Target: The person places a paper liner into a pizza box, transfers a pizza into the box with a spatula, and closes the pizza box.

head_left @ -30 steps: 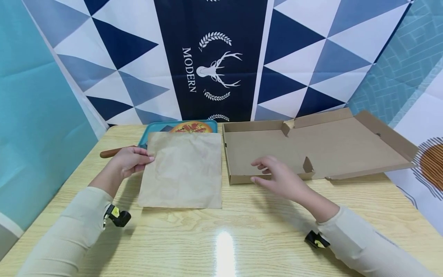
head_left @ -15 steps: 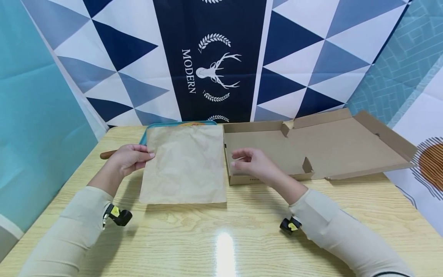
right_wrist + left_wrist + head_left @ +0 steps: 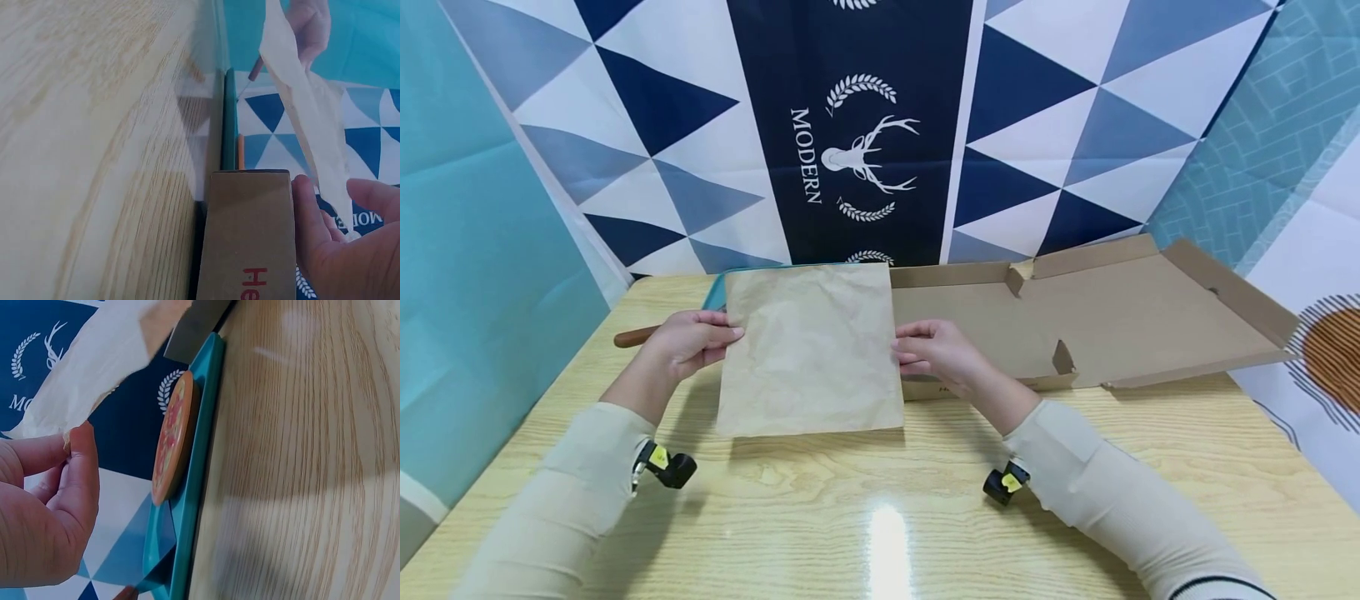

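A square sheet of brown paper (image 3: 808, 350) is raised above the table, covering most of the teal tray (image 3: 715, 293) in the head view. My left hand (image 3: 696, 342) pinches its left edge between thumb and fingers. At the right edge is my right hand (image 3: 936, 354); in the right wrist view its thumb (image 3: 375, 197) and fingers (image 3: 309, 212) lie on either side of the paper, spread apart. In the left wrist view, a pizza (image 3: 175, 437) rests on the tray beside a flat blade (image 3: 156, 572). A wooden handle (image 3: 635, 336) sticks out left of the tray.
An opened cardboard pizza box (image 3: 973, 325) stands right of the paper, its lid (image 3: 1150, 312) folded out to the right. The wood-grain table (image 3: 805, 517) extends in front. A patterned cloth (image 3: 865, 150) hangs right behind the tray and box.
My right hand has moved left from over the box to the paper's right edge. The paper has shifted slightly up and right, now hiding the pizza in the head view.
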A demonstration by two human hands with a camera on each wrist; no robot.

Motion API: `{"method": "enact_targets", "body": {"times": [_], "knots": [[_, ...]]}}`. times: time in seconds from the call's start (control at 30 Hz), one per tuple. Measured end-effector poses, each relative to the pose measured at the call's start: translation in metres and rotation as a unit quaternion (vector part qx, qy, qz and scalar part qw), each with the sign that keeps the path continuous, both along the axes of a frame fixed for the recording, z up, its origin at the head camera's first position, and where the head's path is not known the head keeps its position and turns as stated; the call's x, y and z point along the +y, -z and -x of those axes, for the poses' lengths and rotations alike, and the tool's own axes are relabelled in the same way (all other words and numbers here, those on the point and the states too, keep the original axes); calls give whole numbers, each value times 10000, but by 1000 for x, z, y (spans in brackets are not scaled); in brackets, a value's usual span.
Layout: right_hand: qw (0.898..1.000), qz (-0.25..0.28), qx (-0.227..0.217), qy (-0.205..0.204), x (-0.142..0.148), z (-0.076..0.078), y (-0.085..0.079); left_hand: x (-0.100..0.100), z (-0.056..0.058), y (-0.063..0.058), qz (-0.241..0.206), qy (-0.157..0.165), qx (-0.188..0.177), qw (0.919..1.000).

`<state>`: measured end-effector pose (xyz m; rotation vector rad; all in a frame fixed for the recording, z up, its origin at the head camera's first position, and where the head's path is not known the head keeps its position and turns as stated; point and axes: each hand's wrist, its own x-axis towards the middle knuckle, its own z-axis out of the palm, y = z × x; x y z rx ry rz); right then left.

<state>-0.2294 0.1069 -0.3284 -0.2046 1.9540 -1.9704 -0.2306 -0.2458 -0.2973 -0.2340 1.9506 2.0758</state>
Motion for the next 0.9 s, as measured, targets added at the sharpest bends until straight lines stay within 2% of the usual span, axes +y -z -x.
{"method": "enact_targets", "body": {"times": [0.27, 0.5, 0.7, 0.9], "knots": [[9984, 111, 74, 556, 5, 3, 2, 13, 6, 1, -98, -104, 37, 9999], [9972, 70, 84, 739, 17, 6, 0, 20, 8, 2, -57, -125, 139, 9998], [9960, 273, 122, 841, 28, 8, -4, 28, 10, 4, -256, 42, 299, 9992], [9939, 574, 145, 935, 43, 6, -9, 38, 11, 9, -660, 379, 357, 9965]]}}
